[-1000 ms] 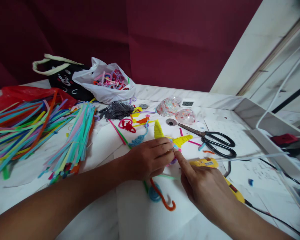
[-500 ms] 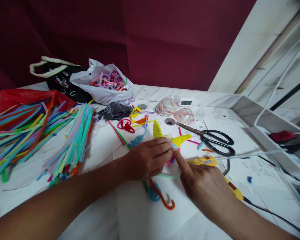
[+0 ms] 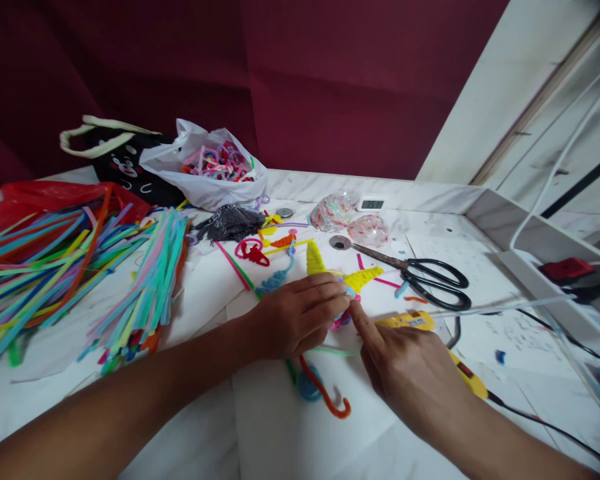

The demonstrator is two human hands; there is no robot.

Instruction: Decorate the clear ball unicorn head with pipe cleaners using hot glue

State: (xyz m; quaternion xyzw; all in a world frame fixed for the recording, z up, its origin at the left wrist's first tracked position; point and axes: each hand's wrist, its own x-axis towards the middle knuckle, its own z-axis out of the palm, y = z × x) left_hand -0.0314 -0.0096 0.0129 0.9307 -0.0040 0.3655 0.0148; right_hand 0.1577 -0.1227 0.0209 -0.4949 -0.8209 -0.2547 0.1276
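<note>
Between my hands is a small pipe-cleaner figure [image 3: 349, 291] with two yellow points, a light-blue part and pink-purple edging, mostly hidden by fingers. My left hand [image 3: 300, 313] is closed over its left side, fingertips together. My right hand [image 3: 400, 360] meets it from the right, index finger straight and pressed on the edge, its other fingers curled under; the thumb is hidden. Below the hands lie a hooked orange pipe cleaner [image 3: 336, 408] and a blue coil [image 3: 309, 385]. A yellow hot-glue gun [image 3: 410, 322] lies partly behind my right hand.
Black-handled scissors [image 3: 405, 267] lie right of the figure. Bundled pipe cleaners [image 3: 147, 280] cover the left side. A white plastic bag [image 3: 205, 190] of scraps and a black tote bag [image 3: 125, 167] stand at the back. A small digital display [image 3: 373, 204] sits by clear speckled domes [image 3: 369, 231].
Both hands stay at the figure. The left fingertips have shifted very slightly right toward the right index finger; little else differs.
</note>
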